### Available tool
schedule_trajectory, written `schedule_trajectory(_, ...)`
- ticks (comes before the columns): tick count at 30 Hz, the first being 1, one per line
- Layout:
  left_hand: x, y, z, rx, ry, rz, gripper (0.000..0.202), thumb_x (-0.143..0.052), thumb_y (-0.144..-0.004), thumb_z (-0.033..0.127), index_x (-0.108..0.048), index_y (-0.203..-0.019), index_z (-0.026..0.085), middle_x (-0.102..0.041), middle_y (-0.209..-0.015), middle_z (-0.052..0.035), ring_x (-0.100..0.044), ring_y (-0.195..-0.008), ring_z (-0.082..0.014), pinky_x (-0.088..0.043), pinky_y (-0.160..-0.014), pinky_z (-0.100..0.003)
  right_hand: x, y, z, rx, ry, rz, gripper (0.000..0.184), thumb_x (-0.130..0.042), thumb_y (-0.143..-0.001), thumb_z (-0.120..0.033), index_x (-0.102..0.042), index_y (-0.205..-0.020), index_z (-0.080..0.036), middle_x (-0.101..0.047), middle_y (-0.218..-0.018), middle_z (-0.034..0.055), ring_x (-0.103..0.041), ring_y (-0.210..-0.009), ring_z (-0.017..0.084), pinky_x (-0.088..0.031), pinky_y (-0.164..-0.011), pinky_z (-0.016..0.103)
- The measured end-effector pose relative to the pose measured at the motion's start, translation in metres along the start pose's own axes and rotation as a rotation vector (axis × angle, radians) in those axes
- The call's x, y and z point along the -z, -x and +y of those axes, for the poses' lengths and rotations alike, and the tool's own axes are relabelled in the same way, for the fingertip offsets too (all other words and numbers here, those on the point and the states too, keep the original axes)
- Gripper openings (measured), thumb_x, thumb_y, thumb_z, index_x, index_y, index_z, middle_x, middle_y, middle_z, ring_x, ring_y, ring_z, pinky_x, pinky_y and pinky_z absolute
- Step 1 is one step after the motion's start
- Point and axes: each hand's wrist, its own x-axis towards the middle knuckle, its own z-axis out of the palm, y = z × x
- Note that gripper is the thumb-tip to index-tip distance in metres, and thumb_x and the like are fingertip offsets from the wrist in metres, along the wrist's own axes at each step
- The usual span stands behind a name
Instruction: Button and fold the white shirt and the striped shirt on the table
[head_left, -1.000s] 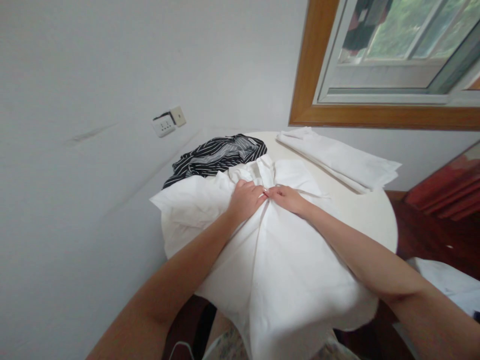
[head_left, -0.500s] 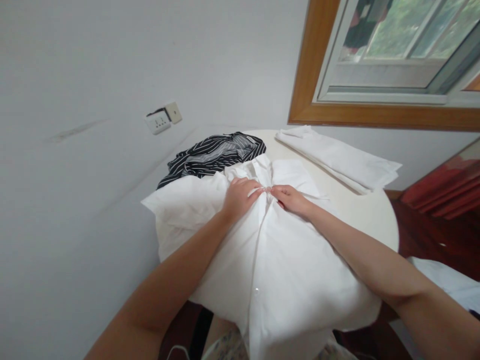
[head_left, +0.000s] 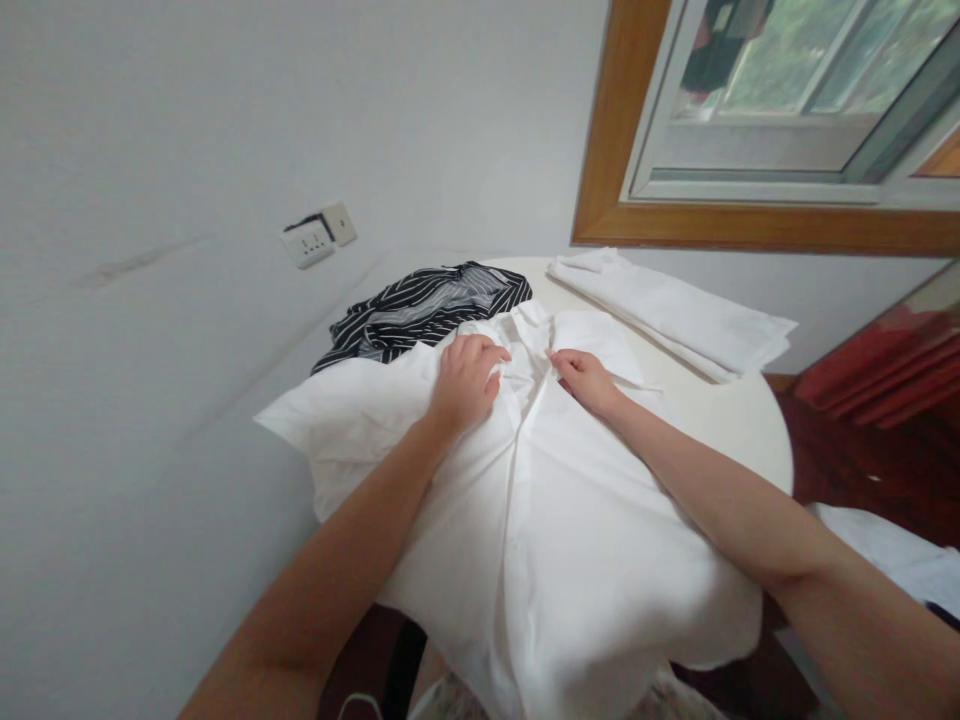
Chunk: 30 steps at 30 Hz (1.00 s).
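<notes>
A white button-up shirt [head_left: 600, 520] is spread over a round table, its front hem hanging down over the near edge. My left hand [head_left: 466, 378] rests on the shirt left of the front opening, fingers bent but apart, gripping nothing that shows. On the other side of the placket, my right hand [head_left: 585, 378] pinches the shirt's front edge just below the collar [head_left: 525, 320]. The two hands are a short way apart, with crumpled fabric between them.
A black-and-white striped garment [head_left: 431, 305] lies bunched behind the shirt. To the right, a folded white cloth [head_left: 667, 310] sits on the white tabletop [head_left: 739, 430]. A wall with a socket [head_left: 307, 243] borders the left side; a wood-framed window [head_left: 750, 225] is behind.
My hands were together at the placket and have parted. The left moved left and loosened its fingers; the right moved slightly up, holding the shirt's edge.
</notes>
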Motion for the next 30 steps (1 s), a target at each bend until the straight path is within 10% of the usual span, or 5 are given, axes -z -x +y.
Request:
schedule_trajectory(4,0.009,0.003,0.022,-0.184,0.081,-0.188,0.021,-0.047,-0.077,0.006,-0.062,-0.085,0.020,-0.062,-0.095,-0.0076,-0.052,-0.102,-0.0249,-0.039,-0.092,-0.040,-0.001,-0.014,0.002,0.044,0.092,0.012,0.054,-0.041,-0.087,-0.065,-0.039,-0.056,-0.021,-0.036,-0.043,-0.0055,-0.033,-0.044,0.010,-0.026,-0.047,0.025)
schedule_trajectory(8,0.002,0.015,0.025,-0.071,0.367,-0.368,0.022,-0.044,-0.079,0.008,-0.057,-0.094,0.019,-0.065,-0.086,-0.0041,-0.060,-0.088,-0.0191,-0.046,-0.084,-0.033,0.004,-0.034,0.008,0.059,0.125,0.064,0.053,-0.041,-0.086,-0.064,-0.037,-0.055,-0.021,-0.035,-0.046,-0.0056,-0.032,-0.046,0.009,-0.025,-0.049,0.026)
schedule_trajectory(18,-0.025,0.026,0.004,0.251,0.656,-0.265,0.024,-0.049,-0.086,0.025,-0.056,-0.108,0.018,-0.067,-0.102,-0.0066,-0.064,-0.099,-0.0183,-0.048,-0.090,-0.031,0.007,-0.062,0.021,-0.016,0.049,0.095,0.054,-0.045,-0.083,-0.066,-0.045,-0.056,-0.020,-0.040,-0.045,-0.0040,-0.035,-0.046,0.010,-0.026,-0.046,0.025)
schedule_trajectory(30,-0.021,0.029,-0.002,0.067,0.305,-0.135,0.019,-0.053,-0.089,0.030,-0.067,-0.093,0.019,-0.069,-0.090,-0.0054,-0.064,-0.088,-0.0179,-0.050,-0.084,-0.030,0.009,-0.057,0.026,-0.065,-0.283,0.030,0.055,-0.056,-0.075,-0.071,-0.041,-0.054,-0.022,-0.037,-0.038,-0.0057,-0.037,-0.039,0.009,-0.029,-0.042,0.024)
